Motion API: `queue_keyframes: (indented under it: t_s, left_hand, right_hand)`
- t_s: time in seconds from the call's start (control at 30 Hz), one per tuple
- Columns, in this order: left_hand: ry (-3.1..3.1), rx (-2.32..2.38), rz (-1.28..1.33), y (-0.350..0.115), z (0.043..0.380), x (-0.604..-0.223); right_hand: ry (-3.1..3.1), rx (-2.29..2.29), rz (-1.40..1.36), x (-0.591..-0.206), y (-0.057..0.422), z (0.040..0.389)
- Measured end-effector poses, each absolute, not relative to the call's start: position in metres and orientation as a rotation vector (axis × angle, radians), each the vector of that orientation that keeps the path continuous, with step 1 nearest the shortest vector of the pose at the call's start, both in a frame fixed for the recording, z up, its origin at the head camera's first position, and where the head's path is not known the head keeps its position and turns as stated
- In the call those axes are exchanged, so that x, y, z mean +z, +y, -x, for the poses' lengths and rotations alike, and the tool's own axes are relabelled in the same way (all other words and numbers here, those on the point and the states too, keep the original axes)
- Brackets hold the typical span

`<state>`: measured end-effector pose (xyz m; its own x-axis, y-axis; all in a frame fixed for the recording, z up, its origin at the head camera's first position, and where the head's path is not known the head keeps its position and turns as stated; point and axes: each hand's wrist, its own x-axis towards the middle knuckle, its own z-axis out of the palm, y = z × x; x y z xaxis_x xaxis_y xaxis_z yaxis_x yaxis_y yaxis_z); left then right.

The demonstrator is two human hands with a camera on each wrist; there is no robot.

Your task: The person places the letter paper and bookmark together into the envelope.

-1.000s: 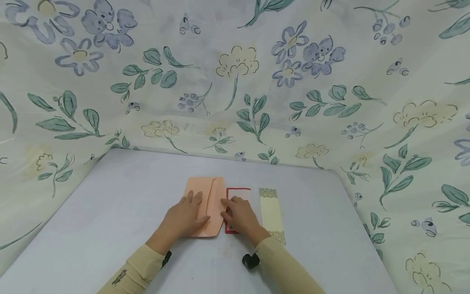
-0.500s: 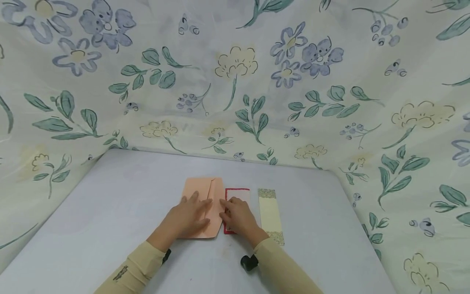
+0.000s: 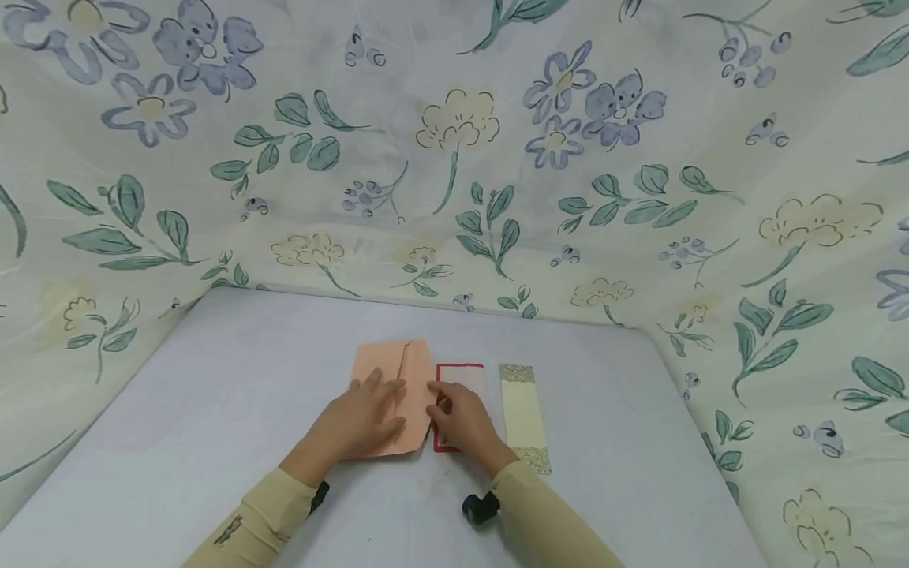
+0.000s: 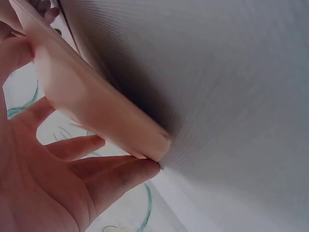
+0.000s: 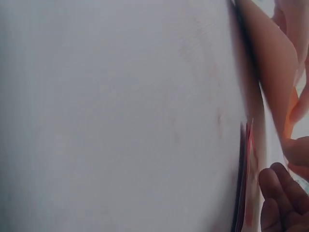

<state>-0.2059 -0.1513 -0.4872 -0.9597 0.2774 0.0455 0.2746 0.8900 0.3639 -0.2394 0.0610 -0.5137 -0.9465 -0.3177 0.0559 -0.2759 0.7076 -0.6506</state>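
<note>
A peach paper envelope (image 3: 415,367), with a seam running down its face, lies at the middle of the table. My left hand (image 3: 355,418) rests on it, its fingers spread over the left part; in the left wrist view, extended fingers (image 4: 116,179) touch the envelope's edge. With thumb and index finger, my right hand (image 3: 465,416) pinches the envelope's right edge, which stands a little off the table in the right wrist view. Under the right hand lies a red-bordered card (image 3: 472,377), partly covered. The envelope's underside is mostly hidden from the head view.
To the right of the card is a cream paper strip (image 3: 521,406) with glittery ends. The white table (image 3: 234,371) meets a floral cloth (image 3: 454,173) at the back and sides. A black wrist device (image 3: 480,509) sits beneath the right sleeve.
The envelope's right side has tilted up slightly, with the right hand still at its edge. My left index finger has come down near the seam. Card and strip stay put.
</note>
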Motion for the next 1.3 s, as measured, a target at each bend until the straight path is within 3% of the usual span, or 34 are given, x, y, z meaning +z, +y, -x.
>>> queue_keyframes:
  t_s: [0.27,1.3]
  left_hand:
    - [3.042,0.636,-0.449,-0.152,0.206,-0.488]
    - [3.017,0.640,-0.412,-0.151,0.208,-0.486]
  right_hand:
    - [2.789,-1.212,0.501,-0.509,0.058,0.237]
    - [2.988,-1.070,0.434,-0.511,0.077,0.236]
